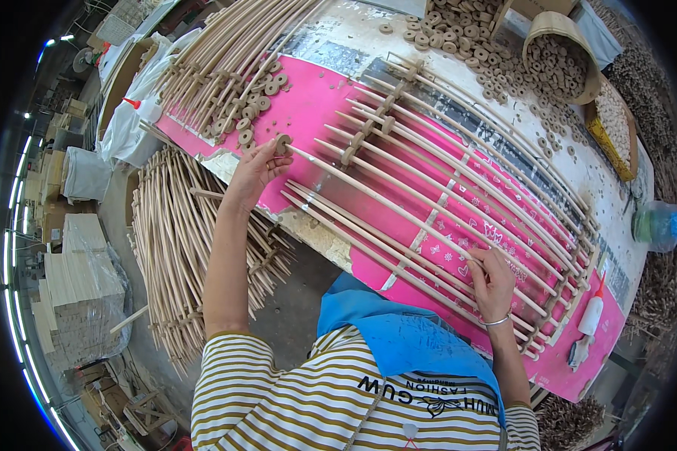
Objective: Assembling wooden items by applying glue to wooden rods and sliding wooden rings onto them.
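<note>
My left hand point(257, 174) pinches a small wooden ring point(281, 145) with a hole in its middle. The ring is at the left tip of a long pale wooden rod point(376, 197); whether it sits on the tip or only meets it, I cannot tell. Toward the other end of that rod, my right hand point(493, 282) has its fingers closed round it. Beyond the rod, more rods point(459, 154) lie roughly parallel, several with rings point(387, 125) near their left ends. A few rods point(353, 239) without visible rings lie nearer my body.
Loose rings point(466, 34) spill from a tipped wooden bucket point(560, 52) on the table's far side. Bundled rods point(218, 45) lie at the far left, others point(177, 240) stand below. A white glue bottle point(591, 314) with a red tip lies on the pink sheet point(572, 379).
</note>
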`<state>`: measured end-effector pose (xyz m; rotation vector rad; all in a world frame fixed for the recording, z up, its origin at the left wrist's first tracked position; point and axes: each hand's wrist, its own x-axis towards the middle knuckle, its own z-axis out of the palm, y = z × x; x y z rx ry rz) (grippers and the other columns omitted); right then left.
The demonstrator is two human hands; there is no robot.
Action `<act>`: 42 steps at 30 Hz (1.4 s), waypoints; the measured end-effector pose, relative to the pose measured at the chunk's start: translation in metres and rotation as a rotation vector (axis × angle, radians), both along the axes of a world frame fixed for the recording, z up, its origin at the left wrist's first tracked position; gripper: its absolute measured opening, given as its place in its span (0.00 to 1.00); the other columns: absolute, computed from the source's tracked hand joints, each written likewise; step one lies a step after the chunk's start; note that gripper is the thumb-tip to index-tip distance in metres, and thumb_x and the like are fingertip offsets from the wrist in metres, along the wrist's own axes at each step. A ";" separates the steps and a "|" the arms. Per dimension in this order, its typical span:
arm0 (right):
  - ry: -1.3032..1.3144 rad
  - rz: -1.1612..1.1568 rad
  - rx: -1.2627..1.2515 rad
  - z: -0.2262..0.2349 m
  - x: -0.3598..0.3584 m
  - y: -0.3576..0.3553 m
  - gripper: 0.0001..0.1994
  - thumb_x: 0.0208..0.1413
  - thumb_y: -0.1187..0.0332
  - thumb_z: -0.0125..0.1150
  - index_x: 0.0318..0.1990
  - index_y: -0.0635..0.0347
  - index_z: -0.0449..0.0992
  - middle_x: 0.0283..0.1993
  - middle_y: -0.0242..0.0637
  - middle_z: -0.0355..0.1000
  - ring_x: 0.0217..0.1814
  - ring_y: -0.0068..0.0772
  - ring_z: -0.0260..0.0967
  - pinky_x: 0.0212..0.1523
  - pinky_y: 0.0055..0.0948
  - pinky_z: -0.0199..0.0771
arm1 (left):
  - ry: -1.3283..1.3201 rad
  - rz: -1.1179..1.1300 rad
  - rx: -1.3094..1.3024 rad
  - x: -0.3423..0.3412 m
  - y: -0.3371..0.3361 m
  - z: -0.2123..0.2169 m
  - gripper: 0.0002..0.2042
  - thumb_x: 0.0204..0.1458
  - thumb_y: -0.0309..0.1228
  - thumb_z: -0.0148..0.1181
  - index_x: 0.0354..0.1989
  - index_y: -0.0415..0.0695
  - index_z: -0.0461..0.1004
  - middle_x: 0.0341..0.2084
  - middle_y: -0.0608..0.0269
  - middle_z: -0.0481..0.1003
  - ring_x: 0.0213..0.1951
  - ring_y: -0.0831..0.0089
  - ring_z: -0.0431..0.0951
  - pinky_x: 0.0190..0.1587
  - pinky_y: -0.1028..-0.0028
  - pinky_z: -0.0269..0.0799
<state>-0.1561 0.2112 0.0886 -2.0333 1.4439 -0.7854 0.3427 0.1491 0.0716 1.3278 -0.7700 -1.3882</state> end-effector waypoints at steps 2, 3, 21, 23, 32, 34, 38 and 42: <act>-0.006 -0.004 -0.007 0.001 0.000 0.000 0.07 0.58 0.74 0.68 0.43 0.62 0.81 0.33 0.41 0.73 0.31 0.40 0.72 0.32 0.35 0.69 | -0.007 0.014 -0.007 -0.002 0.003 0.001 0.20 0.71 0.43 0.55 0.58 0.38 0.77 0.45 0.59 0.82 0.45 0.73 0.82 0.50 0.73 0.80; -0.006 -0.003 -0.007 0.001 0.001 0.000 0.07 0.58 0.74 0.68 0.43 0.62 0.81 0.33 0.41 0.73 0.31 0.40 0.72 0.32 0.35 0.69 | -0.007 0.016 -0.006 -0.002 0.003 0.000 0.20 0.71 0.43 0.55 0.58 0.38 0.77 0.45 0.59 0.82 0.45 0.73 0.82 0.50 0.73 0.80; -0.045 -0.015 -0.024 0.004 0.025 -0.008 0.06 0.59 0.74 0.67 0.43 0.61 0.81 0.36 0.41 0.76 0.36 0.41 0.77 0.37 0.36 0.75 | -0.078 -0.015 0.049 -0.027 0.003 0.009 0.21 0.69 0.45 0.59 0.57 0.40 0.79 0.45 0.63 0.82 0.45 0.74 0.82 0.46 0.74 0.79; -0.028 -0.022 0.034 0.004 0.021 -0.006 0.06 0.59 0.73 0.67 0.43 0.61 0.80 0.37 0.41 0.76 0.37 0.43 0.77 0.38 0.36 0.75 | -0.109 -0.003 0.058 -0.030 0.006 0.010 0.20 0.68 0.45 0.60 0.57 0.41 0.79 0.45 0.64 0.82 0.44 0.75 0.82 0.46 0.74 0.79; -0.038 -0.114 -0.009 0.001 0.023 -0.001 0.03 0.61 0.72 0.66 0.38 0.61 0.79 0.35 0.41 0.75 0.34 0.43 0.75 0.34 0.37 0.73 | -0.139 0.038 0.087 -0.054 0.012 0.020 0.18 0.67 0.45 0.61 0.54 0.43 0.78 0.46 0.66 0.81 0.41 0.77 0.82 0.40 0.78 0.78; -0.020 -0.082 -0.012 -0.002 0.018 -0.001 0.04 0.61 0.71 0.66 0.38 0.61 0.79 0.35 0.41 0.75 0.34 0.42 0.76 0.35 0.36 0.74 | -0.127 0.009 0.096 -0.054 0.013 0.024 0.18 0.68 0.44 0.60 0.55 0.43 0.77 0.47 0.66 0.80 0.43 0.77 0.82 0.41 0.77 0.78; 0.012 -0.011 -0.031 -0.011 0.012 -0.002 0.04 0.63 0.72 0.65 0.41 0.63 0.79 0.32 0.40 0.74 0.32 0.36 0.75 0.34 0.33 0.71 | -0.147 -0.018 0.125 -0.056 0.014 0.023 0.16 0.69 0.43 0.59 0.56 0.44 0.77 0.47 0.67 0.80 0.43 0.78 0.82 0.42 0.77 0.78; -0.099 -0.115 0.058 -0.011 0.017 0.001 0.04 0.64 0.71 0.65 0.40 0.63 0.79 0.32 0.40 0.74 0.31 0.35 0.74 0.34 0.32 0.71 | -0.193 -0.041 0.117 -0.057 0.014 0.024 0.16 0.69 0.43 0.58 0.54 0.43 0.78 0.43 0.68 0.81 0.40 0.79 0.82 0.39 0.77 0.77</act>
